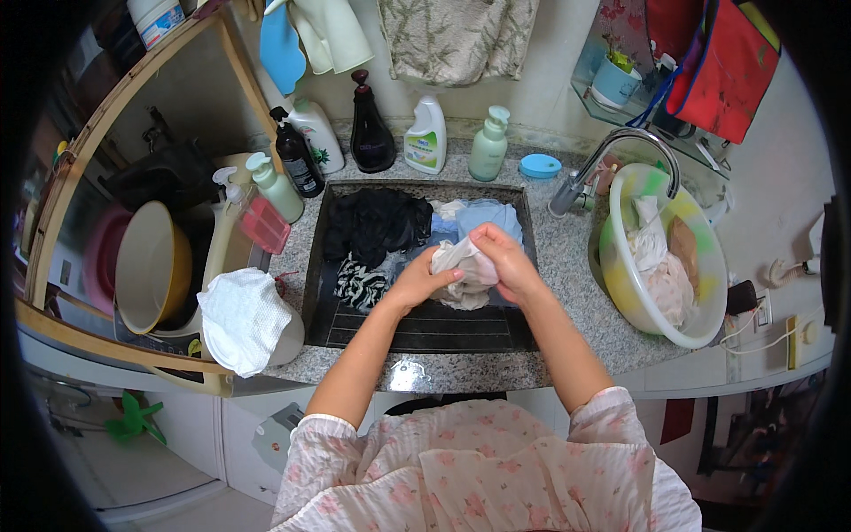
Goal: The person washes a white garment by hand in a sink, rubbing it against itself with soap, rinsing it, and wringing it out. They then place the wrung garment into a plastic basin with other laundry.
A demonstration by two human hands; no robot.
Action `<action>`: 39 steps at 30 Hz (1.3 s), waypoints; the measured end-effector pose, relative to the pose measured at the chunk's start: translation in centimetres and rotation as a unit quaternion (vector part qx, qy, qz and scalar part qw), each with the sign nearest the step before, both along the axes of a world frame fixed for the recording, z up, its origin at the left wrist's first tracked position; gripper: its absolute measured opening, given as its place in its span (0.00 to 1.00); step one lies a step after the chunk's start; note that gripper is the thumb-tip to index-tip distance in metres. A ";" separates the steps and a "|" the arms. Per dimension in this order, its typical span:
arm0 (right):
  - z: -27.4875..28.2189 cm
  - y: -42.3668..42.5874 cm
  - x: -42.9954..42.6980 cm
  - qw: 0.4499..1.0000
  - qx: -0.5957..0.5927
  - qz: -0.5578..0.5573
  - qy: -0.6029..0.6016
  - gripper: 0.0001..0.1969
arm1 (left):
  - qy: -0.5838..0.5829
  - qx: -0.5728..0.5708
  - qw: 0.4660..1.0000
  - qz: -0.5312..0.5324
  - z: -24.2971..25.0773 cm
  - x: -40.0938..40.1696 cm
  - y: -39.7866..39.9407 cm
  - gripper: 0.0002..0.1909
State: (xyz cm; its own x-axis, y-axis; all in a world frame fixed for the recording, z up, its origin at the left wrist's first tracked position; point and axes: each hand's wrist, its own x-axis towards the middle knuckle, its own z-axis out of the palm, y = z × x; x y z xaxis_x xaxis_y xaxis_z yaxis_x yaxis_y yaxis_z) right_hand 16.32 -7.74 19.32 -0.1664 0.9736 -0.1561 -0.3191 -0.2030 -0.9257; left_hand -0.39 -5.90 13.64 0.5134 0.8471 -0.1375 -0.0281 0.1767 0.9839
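Both my hands hold one pale, off-white cloth garment point(465, 276) over the dark sink basin point(425, 332). My left hand point(422, 279) pinches its left side, thumb on top. On the other side, my right hand point(503, 259) grips the bunched fabric near its upper edge. Behind my hands, black clothing point(375, 223) lies heaped at the back left of the basin. Light blue fabric point(488, 216) lies at the back right. A black-and-white patterned cloth point(361, 284) sits at the left. My hands hide part of the laundry beneath.
Along the back of the granite counter point(572, 286) stand a dark pump bottle point(372, 133), a white spray bottle point(425, 139), a green pump bottle point(488, 146) and a blue soap box point(540, 166). A chrome faucet point(565, 193) and a plastic basin of clothes point(621, 266) are at right.
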 end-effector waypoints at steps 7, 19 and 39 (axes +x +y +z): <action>0.6 0.1 4.4 0.902 0.084 0.135 -0.402 0.16 | -0.007 -0.068 0.995 0.077 4.5 -3.3 1.6 0.18; 1.2 2.2 4.7 0.977 -0.009 0.003 -0.215 0.07 | 0.548 0.225 0.797 -0.113 2.7 -4.9 2.2 0.22; -0.6 0.7 3.8 0.816 0.217 0.285 -0.454 0.19 | 0.256 0.161 0.951 -0.062 -0.3 -5.4 2.2 0.12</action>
State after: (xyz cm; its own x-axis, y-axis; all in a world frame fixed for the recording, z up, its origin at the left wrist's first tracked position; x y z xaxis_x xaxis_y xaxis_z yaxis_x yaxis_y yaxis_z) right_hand 20.07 -7.06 18.74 -0.6191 0.7748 -0.1281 0.5693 0.3304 -0.7528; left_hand -5.82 -3.69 13.37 0.5477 0.8250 -0.1394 0.4700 -0.1655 0.8670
